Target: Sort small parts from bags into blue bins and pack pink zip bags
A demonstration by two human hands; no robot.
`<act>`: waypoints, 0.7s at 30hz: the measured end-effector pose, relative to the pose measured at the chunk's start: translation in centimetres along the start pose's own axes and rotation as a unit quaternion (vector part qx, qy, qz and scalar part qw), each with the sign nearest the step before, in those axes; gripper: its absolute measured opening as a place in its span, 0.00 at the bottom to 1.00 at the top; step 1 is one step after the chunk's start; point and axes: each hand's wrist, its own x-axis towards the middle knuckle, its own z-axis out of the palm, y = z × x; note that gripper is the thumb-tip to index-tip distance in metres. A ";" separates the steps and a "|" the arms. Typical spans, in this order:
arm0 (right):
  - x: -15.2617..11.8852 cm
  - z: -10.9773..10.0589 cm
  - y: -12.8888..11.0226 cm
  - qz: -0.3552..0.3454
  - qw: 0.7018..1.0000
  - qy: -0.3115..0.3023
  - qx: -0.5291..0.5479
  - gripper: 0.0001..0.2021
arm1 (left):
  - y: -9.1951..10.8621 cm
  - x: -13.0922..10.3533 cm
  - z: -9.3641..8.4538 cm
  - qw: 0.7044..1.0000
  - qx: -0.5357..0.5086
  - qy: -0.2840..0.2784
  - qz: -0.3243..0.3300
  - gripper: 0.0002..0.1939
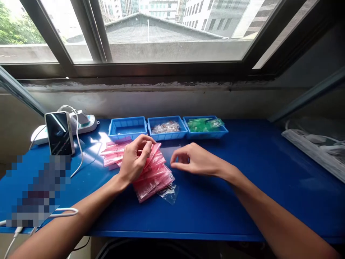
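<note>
My left hand (134, 158) rests over a loose pile of pink plastic bags (151, 180). Its thumb and fingers are curled together; whatever may be between them is hidden. To the right of the pile, my right hand (195, 160) hovers just above the table with thumb and forefinger drawn into a pinch. I cannot make out anything between those fingertips. A clear plastic bag (170, 195) pokes out from under the pile's near right corner.
Behind the hands stand three blue trays: one nearly bare (128, 136), one with small clear packets (165, 127), one with green packets (205, 125). At left are a phone (59, 133), cables and a white power strip (90, 124). Another strip (315, 151) lies right.
</note>
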 end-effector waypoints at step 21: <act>0.1 0.2 0.8 -0.088 0.940 0.106 0.312 0.14 | 0.2 0.3 -0.1 0.998 0.052 -0.028 0.008 0.12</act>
